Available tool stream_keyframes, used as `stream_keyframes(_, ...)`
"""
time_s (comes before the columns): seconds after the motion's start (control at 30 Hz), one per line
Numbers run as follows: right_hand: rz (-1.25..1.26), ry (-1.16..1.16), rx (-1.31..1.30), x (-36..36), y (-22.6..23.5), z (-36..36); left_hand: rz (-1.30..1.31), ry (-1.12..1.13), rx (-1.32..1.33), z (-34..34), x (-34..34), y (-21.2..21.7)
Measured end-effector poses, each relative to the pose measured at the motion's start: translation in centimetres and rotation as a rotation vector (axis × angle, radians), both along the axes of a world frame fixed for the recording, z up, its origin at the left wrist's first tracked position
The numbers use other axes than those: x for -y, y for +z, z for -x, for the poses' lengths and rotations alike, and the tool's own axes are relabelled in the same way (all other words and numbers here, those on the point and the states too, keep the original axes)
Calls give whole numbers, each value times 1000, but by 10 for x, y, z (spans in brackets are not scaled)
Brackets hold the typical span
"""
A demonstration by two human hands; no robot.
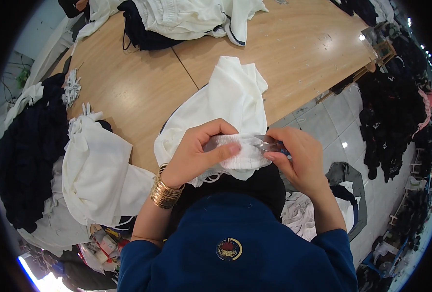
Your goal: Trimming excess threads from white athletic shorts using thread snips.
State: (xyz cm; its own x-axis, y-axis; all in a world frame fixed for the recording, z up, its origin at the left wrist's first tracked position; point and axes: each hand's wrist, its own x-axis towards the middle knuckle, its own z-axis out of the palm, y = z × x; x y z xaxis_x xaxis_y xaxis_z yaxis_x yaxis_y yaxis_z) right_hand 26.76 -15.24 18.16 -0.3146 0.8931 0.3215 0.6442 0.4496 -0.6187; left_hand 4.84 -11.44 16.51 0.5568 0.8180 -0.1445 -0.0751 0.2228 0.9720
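A white garment (230, 97) with a dark edge lies over the table's near edge. Its gathered elastic band (245, 163) is bunched up toward me. My left hand (199, 146), with gold bangles at the wrist, pinches this band between thumb and fingers. From the right, my right hand (301, 155) grips small metal thread snips (264, 144). Their blades point left and lie against the elastic band. Part of the snips is hidden by my right fingers. A white drawstring loop (211, 176) hangs below the band.
White and navy garments (177, 17) are piled on the far part of the wooden table (298, 63). More white cloth (96, 165) drapes over the left edge, beside dark cloth (26, 155). At right, dark garments (386, 117) hang above the tiled floor (342, 117).
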Motion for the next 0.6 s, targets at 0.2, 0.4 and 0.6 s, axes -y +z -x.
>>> stream_keyframes(0.2,-172,-7,178,-3,11,2,-83,-7,-59,0,2,5)
stream_keyframes(0.4,-206,0,267,0,17,5,-81,5,-110,-2,3,10)
stream_keyframes(0.6,-230,-7,286,0,18,5,-117,10,-135,-2,3,10)
